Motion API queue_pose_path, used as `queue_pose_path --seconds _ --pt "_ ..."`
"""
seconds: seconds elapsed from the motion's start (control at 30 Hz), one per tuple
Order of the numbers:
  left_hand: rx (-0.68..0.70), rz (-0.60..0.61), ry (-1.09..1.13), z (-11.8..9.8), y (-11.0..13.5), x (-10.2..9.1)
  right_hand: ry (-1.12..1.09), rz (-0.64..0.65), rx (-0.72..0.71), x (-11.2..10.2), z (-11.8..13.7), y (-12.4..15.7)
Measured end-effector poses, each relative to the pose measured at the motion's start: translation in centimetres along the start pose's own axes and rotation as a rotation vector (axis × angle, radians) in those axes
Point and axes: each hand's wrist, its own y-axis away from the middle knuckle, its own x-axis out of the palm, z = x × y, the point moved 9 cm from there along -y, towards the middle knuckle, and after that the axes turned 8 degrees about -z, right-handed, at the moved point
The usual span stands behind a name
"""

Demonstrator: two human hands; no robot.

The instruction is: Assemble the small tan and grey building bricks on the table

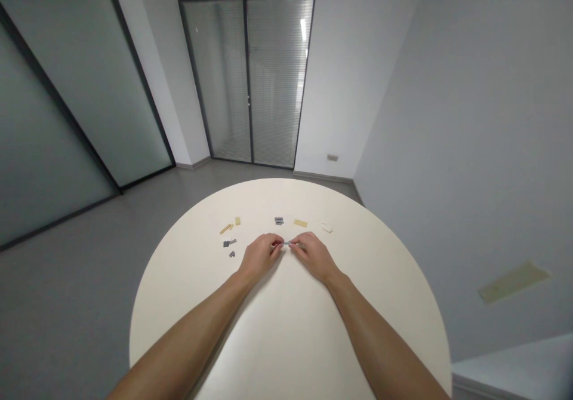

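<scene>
My left hand [264,251] and my right hand [312,253] meet near the middle of the round table. Between their fingertips is a thin grey piece [287,243], one end pinched by each hand. It looks like a small toy building-brick part, but the fingers hide its ends. Just beyond my hands lie several dark grey bar-shaped pieces [279,221] and a flat tan plate [300,223]. White pieces [327,228] rest beyond my right hand.
On the left of the white table [286,340] lie a long tan strip [225,229], a tan block [237,221], dark grey pieces [226,244] and a small grey cluster [231,254]. A wall [483,149] stands to the right; glass doors [250,83] are beyond the table.
</scene>
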Motion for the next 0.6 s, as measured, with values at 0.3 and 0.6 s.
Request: queue_pose_path --seconds 0.3,0.6 --pt "0.014 -0.006 -0.037 0.02 -0.04 0.0 0.016 0.01 0.005 -0.02 0.09 -0.03" --pt "0.017 -0.003 -0.045 -0.15 -0.11 -0.06 -0.001 -0.001 0.005 -0.06 0.05 0.09"
